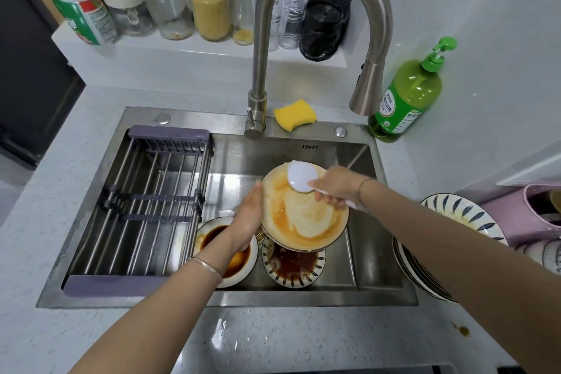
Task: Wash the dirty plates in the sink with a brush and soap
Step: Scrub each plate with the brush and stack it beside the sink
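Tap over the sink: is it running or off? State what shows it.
Off. No stream leaves the spray head of the tap, and no water lands in the sink beneath it.

The bristles of the brush (303,177) are hidden under its white round back, and most of its handle is covered by the right grip (337,188). The fingers of the left grip (247,218) are concealed behind the held plate (306,215). The patterned bowl (321,266) beneath is partly covered by that plate. The stack of plates (455,209) on the right is crossed by a forearm, and the pink rack (522,215) is cut off by the right edge.
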